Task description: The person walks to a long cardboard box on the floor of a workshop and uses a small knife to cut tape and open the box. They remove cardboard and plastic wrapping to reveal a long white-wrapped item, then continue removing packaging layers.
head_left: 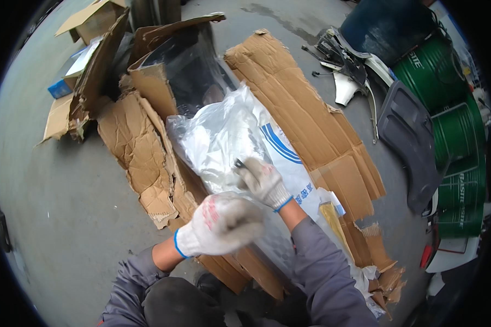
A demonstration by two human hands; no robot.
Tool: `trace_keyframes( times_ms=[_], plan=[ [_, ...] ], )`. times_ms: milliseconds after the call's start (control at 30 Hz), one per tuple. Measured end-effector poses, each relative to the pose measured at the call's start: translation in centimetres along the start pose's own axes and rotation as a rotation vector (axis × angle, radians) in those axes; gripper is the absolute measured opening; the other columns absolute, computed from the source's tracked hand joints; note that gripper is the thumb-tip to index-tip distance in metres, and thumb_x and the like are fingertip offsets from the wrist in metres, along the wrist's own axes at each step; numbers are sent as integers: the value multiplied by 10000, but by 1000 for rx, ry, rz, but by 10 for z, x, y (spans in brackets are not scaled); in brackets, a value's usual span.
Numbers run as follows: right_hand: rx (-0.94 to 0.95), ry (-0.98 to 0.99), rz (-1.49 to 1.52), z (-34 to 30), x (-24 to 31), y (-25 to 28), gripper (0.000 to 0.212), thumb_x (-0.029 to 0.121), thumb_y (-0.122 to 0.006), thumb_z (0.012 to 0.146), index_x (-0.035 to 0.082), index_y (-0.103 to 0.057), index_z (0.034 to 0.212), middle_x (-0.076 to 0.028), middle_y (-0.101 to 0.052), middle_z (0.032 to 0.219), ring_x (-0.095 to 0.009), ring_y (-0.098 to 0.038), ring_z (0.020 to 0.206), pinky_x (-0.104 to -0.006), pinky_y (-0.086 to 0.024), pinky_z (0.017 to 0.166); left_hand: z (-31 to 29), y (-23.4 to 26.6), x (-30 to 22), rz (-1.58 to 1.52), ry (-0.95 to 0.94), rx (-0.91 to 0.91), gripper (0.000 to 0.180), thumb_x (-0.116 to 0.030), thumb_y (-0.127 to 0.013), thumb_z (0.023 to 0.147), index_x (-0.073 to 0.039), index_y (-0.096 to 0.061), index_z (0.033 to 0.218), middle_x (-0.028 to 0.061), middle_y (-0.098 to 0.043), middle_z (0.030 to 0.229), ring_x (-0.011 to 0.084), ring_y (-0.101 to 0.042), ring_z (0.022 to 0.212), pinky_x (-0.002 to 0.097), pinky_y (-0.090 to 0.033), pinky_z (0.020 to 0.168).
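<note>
Clear plastic wrapping (pixel 218 128) lies crumpled over the middle of a long opened cardboard box (pixel 303 109). My right hand (pixel 264 182), in a white knit glove with a blue cuff, is over the wrapping, its fingers closed on a small dark object (pixel 239 163) whose kind I cannot make out. Nearer to me, my left hand (pixel 218 224) wears a matching glove. Its fingers are smeared by motion, so their grip does not show. Beneath the wrapping and hands, a white printed sheet (pixel 286 150) with blue arcs runs along the box.
Torn cardboard (pixel 133 147) borders the left side, with an opened carton (pixel 95 22) farther back. On the right lie a dark plastic panel (pixel 406 144) and broken white and black parts (pixel 346 82). Green drums (pixel 461 131) and a dark blue drum (pixel 387 27) stand beyond.
</note>
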State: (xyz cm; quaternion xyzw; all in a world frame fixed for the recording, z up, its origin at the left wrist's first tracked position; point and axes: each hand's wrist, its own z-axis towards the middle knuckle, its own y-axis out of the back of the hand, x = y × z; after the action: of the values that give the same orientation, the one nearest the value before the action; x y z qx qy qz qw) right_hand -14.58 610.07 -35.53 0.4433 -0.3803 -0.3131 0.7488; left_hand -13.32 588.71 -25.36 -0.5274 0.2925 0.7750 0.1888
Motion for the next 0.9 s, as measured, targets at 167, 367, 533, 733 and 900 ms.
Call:
trace_keyframes(
  times_ms=[167,367,533,733,900],
  plan=[
    [110,-654,389,-64,-16,7,266,258,-500,1022,46,-659,1031,-91,-741,774,-323,-719,809,-439,-561,762,2,-21,62,779,-45,34,470,-338,-766,826,-101,-639,1211,139,-631,1260,333,-568,1246,503,-443,1029],
    [231,-537,242,-117,-19,36,318,311,-478,1020,63,-677,1010,-143,-749,900,-349,-710,901,-440,-542,831,27,-56,103,1165,195,563,537,-522,-644,891,-101,-688,1222,175,-654,1246,336,-481,1360,602,-179,1223],
    [373,-623,307,-135,-16,52,320,298,-490,1033,51,-691,1060,-99,-748,981,-310,-713,922,-393,-552,832,17,-99,109,978,152,648,499,-458,-684,882,-147,-651,1271,202,-611,1297,360,-488,1348,563,-226,1214],
    [15,-837,680,-212,-13,46,327,346,-479,1023,74,-653,1072,-170,-720,1008,-374,-702,915,-464,-543,830,41,-131,106,225,486,399,480,-136,-717,887,-53,-554,1331,147,-635,1239,263,-613,1162,397,-507,991],
    [-138,-808,552,-221,-24,30,317,334,-488,1011,48,-618,1049,-272,-681,920,-439,-680,918,-527,-525,844,73,-125,95,142,688,459,325,-121,-662,873,-20,-588,1172,41,-625,842,126,-583,700,297,-516,652]
  ],
)
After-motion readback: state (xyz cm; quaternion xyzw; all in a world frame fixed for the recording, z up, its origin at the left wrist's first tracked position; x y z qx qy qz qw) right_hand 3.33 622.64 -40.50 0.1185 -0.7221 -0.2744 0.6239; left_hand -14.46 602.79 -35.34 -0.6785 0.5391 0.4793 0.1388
